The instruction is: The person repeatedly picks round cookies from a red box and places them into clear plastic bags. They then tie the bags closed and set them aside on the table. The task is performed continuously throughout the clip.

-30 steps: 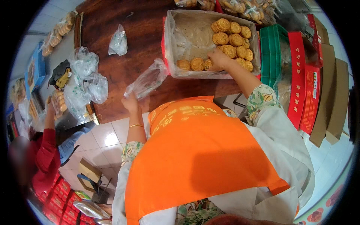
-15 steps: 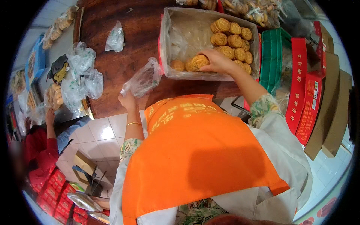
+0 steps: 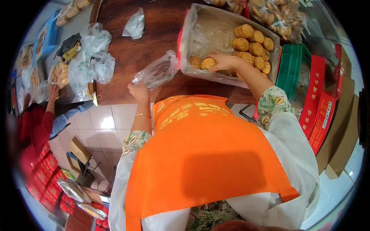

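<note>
My left hand [image 3: 138,91] pinches one end of a clear plastic bag [image 3: 160,73], which stretches across the wooden table toward a red box lined with clear plastic [image 3: 187,36]. Inside that box, at its near left, my right hand [image 3: 224,61] is closed around a round golden pastry [image 3: 208,64]. Left of it lies another pastry [image 3: 195,62]. Several more round pastries [image 3: 256,49] are grouped in the right half of the box, partly hidden by my right forearm.
Crumpled plastic bags [image 3: 92,54] lie at the table's left, and a smaller bag [image 3: 134,24] lies farther back. Green crates [image 3: 291,69] and red cartons [image 3: 314,96] flank the box on the right. A co-worker in a red sleeve [image 3: 46,123] handles bagged pastries at far left.
The view has shifted, so the table and box appear farther right. My right hand stays on the pastry in the box's near left. My left hand still holds the bag.
</note>
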A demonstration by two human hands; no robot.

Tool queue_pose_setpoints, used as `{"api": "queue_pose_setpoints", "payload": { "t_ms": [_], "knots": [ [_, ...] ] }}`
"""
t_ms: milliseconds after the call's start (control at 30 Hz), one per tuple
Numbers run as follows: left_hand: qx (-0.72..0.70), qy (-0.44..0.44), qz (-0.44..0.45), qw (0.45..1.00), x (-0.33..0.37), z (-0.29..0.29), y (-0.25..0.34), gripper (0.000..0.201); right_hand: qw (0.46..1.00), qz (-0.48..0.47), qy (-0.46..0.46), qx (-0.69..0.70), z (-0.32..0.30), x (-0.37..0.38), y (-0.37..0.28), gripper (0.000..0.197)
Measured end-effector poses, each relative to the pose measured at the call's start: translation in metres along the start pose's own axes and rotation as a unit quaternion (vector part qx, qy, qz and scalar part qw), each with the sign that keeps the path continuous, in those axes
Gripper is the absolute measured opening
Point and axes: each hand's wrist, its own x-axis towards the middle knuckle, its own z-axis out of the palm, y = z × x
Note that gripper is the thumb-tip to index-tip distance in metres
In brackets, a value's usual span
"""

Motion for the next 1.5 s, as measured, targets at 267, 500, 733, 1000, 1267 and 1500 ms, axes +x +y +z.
{"api": "queue_pose_setpoints", "payload": {
  "t_ms": [267,500,733,1000,1267,1500],
  "knots": [
    [0.013,-0.032,0.018,0.999,-0.002,-0.007,0.007,0.047,0.994,0.032,0.058,0.090,0.015,0.001,0.010,0.079],
    [0.031,-0.005,0.085,0.996,0.007,-0.008,-0.006,0.031,0.917,0.053,0.396,-0.011,0.014,-0.021,-0.053,0.074],
    [0.032,-0.092,0.102,0.990,0.022,-0.005,-0.005,0.023,0.867,-0.144,0.205,0.430,0.079,0.102,-0.159,0.070],
    [-0.126,-0.131,0.116,0.976,0.040,-0.009,-0.009,0.018,0.826,-0.049,0.104,0.552,0.155,0.214,-0.129,0.071],
    [-0.212,-0.184,0.068,0.957,0.048,-0.040,0.021,0.022,0.874,-0.072,0.168,0.450,0.146,0.247,-0.150,0.070],
    [-0.167,-0.239,0.179,0.940,0.072,-0.040,-0.009,0.029,0.912,-0.193,0.349,0.100,0.136,0.279,-0.148,0.053]
  ]
}}
